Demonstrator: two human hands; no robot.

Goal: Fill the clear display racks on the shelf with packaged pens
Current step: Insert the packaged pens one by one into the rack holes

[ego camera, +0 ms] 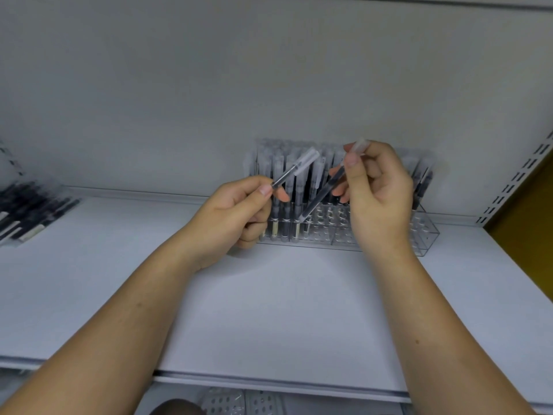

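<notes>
A clear display rack [425, 235] stands at the back of the white shelf [269, 310], with several packaged pens upright in its left and rear holes. My left hand [230, 214] pinches a packaged pen [294, 169] by its lower end, the pen slanting up to the right in front of the rack. My right hand [380, 199] pinches a second packaged pen [326, 190] near its top, its lower tip reaching down toward the rack's front holes. The rack's right part is partly hidden behind my right hand.
A pile of loose packaged pens [27, 211] lies at the shelf's left end. A slotted upright [514, 184] bounds the shelf at the right. Below the front edge, perforated clear racks [239, 402] show on a lower level.
</notes>
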